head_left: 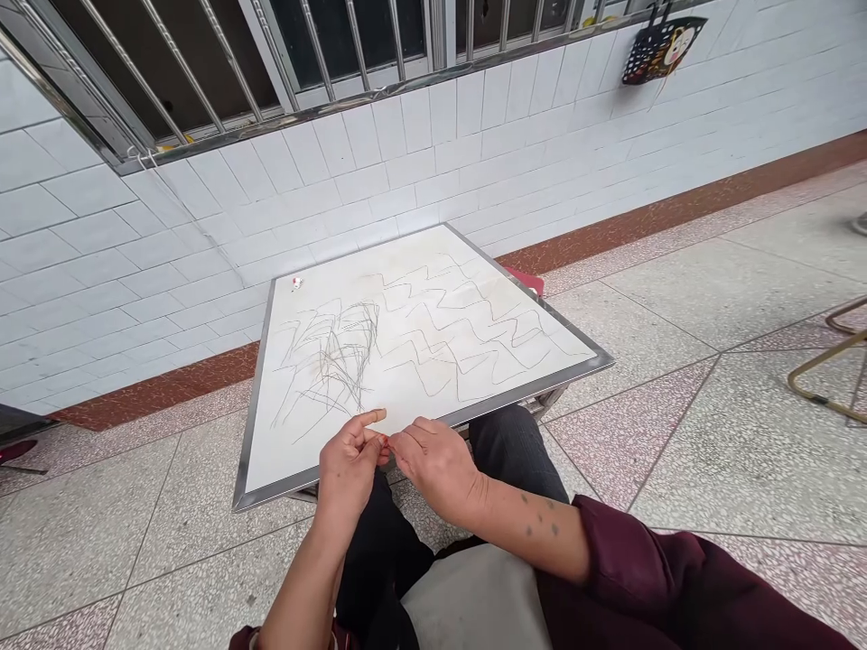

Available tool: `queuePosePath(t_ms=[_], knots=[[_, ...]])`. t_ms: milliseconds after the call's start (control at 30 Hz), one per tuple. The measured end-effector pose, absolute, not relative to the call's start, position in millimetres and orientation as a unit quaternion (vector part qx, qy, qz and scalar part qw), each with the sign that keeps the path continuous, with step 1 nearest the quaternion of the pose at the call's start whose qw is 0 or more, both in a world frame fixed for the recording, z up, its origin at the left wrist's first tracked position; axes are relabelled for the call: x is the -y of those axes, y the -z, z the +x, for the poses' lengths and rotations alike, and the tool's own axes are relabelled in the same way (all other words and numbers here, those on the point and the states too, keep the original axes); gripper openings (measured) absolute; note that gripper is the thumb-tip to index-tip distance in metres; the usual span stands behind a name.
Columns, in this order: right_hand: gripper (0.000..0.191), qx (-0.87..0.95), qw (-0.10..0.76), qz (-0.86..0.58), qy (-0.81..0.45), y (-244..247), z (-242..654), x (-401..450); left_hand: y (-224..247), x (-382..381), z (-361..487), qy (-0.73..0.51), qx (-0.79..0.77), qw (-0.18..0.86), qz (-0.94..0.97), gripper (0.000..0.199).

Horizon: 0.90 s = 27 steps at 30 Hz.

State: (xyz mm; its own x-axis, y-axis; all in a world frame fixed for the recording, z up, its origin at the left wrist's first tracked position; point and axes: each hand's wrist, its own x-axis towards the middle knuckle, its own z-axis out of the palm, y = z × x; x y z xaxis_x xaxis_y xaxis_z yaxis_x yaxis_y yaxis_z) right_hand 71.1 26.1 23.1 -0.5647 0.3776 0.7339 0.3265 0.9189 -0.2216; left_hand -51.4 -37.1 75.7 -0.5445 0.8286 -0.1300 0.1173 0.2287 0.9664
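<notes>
A white board (352, 280) with a metal frame lies tilted in front of me, its near edge over my lap. Its surface carries a tangle of dark scribbles (331, 361) on the left and rows of thin zigzag lines (467, 334) on the right. My left hand (349, 465) and my right hand (437, 460) meet just above the near edge, with their fingertips closed around a tiny red item (385, 441). Which hand grips it most firmly is hidden. A small white-and-red object (296, 283) lies at the board's far left corner.
White tiled wall (203, 235) with a brown base strip (155, 388) and a barred window (339, 54) stands behind the board. A patterned basket (662, 50) hangs on the wall. Gold metal furniture legs (830, 379) stand on the speckled tile floor at right.
</notes>
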Motion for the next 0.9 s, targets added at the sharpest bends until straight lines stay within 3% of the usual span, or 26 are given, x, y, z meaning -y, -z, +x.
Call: queuePosePath(t_ms=[233,433,633,900], knots=[[0.023,0.891,0.404,-0.203,-0.034,-15,68,-30,-75,33,-59,-0.511,-0.700,0.359,0.345,0.036],[0.002,0.886,0.394,-0.220,-0.108,-23,74,-34,-82,36,-65,-0.523,-0.678,0.364,0.367,0.041],[0.014,0.883,0.419,-0.195,-0.077,-26,71,-32,-82,36,-63,-0.528,-0.674,0.385,0.343,0.043],[0.009,0.892,0.402,-0.190,-0.083,-32,76,-40,-89,35,-66,-0.524,-0.675,0.390,0.342,0.045]])
